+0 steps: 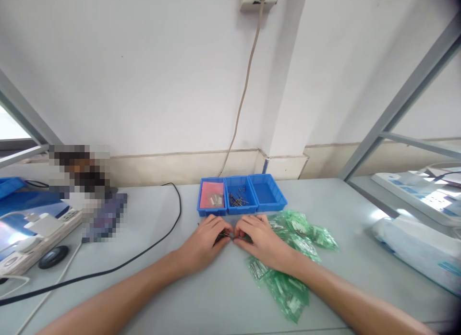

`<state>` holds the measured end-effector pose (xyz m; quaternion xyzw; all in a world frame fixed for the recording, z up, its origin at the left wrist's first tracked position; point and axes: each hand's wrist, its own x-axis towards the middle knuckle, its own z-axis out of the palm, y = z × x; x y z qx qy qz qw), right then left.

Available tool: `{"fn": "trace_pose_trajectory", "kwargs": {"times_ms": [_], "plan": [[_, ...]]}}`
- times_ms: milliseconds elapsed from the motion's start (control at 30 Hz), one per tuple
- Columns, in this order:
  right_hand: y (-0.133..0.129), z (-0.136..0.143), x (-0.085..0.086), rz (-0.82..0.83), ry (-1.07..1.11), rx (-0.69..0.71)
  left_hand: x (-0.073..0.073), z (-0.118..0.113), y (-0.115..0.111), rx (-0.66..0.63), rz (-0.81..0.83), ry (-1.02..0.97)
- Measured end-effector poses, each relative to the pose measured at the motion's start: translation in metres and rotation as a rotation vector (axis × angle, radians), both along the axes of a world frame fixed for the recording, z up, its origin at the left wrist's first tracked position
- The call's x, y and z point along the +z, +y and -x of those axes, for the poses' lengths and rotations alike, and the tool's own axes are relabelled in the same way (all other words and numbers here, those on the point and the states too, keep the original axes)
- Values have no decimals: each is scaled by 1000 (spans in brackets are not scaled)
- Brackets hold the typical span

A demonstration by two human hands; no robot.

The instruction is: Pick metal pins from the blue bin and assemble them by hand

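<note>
Before the blue trays [241,210], left hand [203,239] and right hand [262,238] pinch thin pieces [223,235].

left hand [206,240] bare | right hand [260,238] bare | both forearms [144,288] bare

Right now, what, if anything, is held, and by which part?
The left hand pinches a thin piece; which part, or whether the right hand grips too, is unclear.
</note>
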<state>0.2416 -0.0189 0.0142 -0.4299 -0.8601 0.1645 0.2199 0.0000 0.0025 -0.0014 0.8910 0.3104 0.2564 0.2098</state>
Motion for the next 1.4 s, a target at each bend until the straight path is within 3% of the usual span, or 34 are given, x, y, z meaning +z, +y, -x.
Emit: {"fn": "trace_pose_trajectory", "kwargs": {"times_ms": [467,867,1400], "plan": [[-1,1,5,12,11,-62,-3,-3,3,88,-52,-6],[8,-10,8,49,265,-244,0,0,0,64,-149,4],[12,-13,6,21,361,-253,1,-1,0,64,-137,-28]]}}
